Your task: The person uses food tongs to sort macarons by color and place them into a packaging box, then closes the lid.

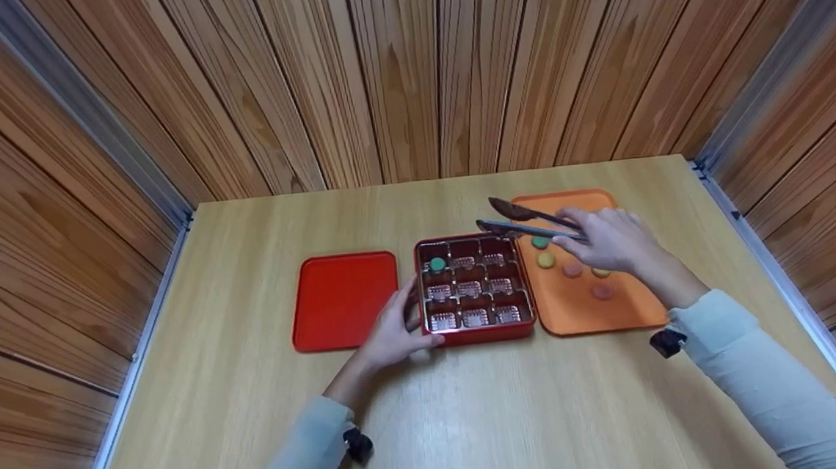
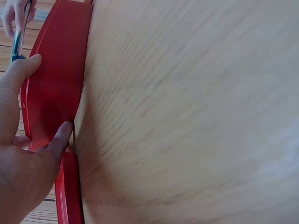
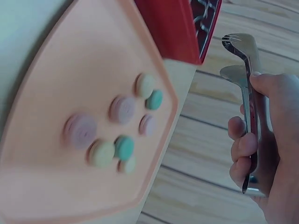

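While gripping metal tongs (image 1: 527,223) in curled fingers, right hand (image 1: 610,239) hovering above orange tray (image 1: 585,311) of small coloured macarons (image 3: 124,109), tong tips slightly apart, empty, poised over far right corner of red compartment box (image 1: 478,333). Left hand (image 1: 395,332) resting against box's near left corner, thumb and fingers loosely spread along its wall. Red lid (image 1: 341,299) flat on wooden table (image 1: 475,422) just left of box; one green macaron (image 1: 436,264) in far left compartment

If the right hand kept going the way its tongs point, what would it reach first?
Probably the far edge of the red box: the right hand aims the tongs leftward, tips above that rim. Their height is unclear, so they might pass over it.
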Tool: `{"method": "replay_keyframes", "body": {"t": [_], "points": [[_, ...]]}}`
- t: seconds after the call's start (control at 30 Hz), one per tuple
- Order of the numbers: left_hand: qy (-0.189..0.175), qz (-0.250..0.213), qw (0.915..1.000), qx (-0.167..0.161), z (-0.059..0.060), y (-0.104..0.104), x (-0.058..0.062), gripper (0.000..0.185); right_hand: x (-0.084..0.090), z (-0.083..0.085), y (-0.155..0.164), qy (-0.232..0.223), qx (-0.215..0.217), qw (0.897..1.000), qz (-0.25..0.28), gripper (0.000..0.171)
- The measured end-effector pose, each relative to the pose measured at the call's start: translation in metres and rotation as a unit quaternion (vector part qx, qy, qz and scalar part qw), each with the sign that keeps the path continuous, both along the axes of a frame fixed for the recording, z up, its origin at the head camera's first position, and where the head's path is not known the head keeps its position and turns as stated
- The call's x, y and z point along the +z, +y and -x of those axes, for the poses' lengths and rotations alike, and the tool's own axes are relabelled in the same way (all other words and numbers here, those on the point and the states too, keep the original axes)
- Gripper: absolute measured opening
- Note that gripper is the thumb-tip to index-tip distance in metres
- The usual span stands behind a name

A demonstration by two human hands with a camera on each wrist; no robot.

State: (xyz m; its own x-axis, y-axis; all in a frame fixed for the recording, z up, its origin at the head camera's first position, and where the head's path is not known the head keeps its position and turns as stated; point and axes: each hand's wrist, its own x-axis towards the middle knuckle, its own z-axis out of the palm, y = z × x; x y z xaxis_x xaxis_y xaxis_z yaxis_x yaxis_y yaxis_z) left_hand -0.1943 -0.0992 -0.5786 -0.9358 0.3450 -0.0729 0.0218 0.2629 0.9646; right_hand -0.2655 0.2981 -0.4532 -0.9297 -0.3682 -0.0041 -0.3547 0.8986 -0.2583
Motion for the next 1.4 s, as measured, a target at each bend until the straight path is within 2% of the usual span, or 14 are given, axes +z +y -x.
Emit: {"method": "replay_keyframes", "body": {"t": [0.3, 0.63, 0.97, 1.4], "points": [[0.002, -0.009, 1.0000, 0.001, 0.000, 0.000, 0.000, 0.126, -0.004, -0.005, 0.028, -0.009, -0.015, 0.999, -0.036, 0.053], [-0.009, -0.025, 0.9996, -0.010, 0.000, -0.001, -0.001, 0.123, -0.008, -0.007, 0.046, -0.008, -0.043, 0.998, -0.036, 0.052], [-0.007, 0.008, 0.9999, -0.003, 0.000, -0.001, 0.002, 0.122, -0.018, -0.003, 0.049, -0.061, -0.059, 0.995, -0.043, 0.056], [-0.014, -0.009, 0.9999, -0.003, -0.001, -0.001, 0.000, 0.124, -0.031, 0.005, 0.054, -0.094, -0.063, 0.993, -0.031, 0.053]]}}
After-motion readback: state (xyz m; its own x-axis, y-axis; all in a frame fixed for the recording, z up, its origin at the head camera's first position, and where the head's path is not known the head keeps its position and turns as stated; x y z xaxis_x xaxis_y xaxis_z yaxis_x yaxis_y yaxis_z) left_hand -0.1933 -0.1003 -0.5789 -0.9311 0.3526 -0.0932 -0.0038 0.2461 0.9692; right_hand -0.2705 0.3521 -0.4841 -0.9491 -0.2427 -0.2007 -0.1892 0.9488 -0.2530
